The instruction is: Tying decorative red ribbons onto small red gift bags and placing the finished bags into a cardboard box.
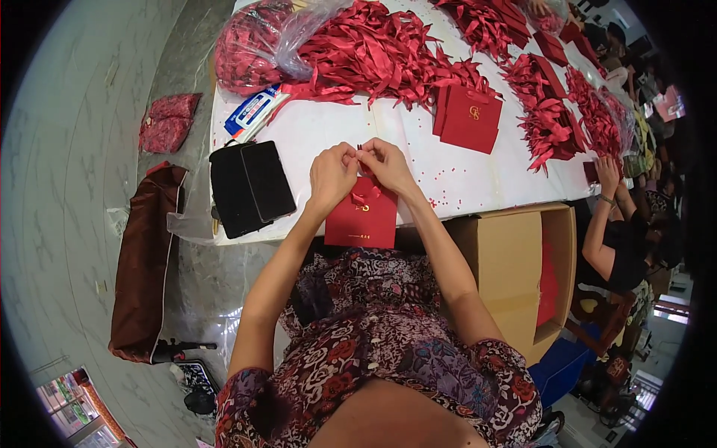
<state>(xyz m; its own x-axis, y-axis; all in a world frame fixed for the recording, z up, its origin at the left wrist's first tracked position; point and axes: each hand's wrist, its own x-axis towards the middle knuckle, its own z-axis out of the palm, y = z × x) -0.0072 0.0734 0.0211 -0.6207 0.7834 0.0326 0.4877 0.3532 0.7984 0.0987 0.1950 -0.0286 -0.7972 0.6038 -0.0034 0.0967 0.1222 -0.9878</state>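
Both hands meet at the top of a small red paper gift bag [361,224] that lies at the table's near edge, its lower end reaching over my lap. My left hand [334,173] pinches a dark red ribbon [364,169] with thumb and forefinger. From the other side my right hand [386,166] pinches the same ribbon, its fingertips almost touching the left ones. More ribbon lies loosely across the bag's upper front. Left of my hands rests a black flap pouch [252,187].
Heaps of red ribbons [373,52] and stacked red bags [470,119] cover the far side of the white table [314,123]. Beside my right knee stands an open cardboard box [511,261]. At the far right another person's hand [609,178] works at the table.
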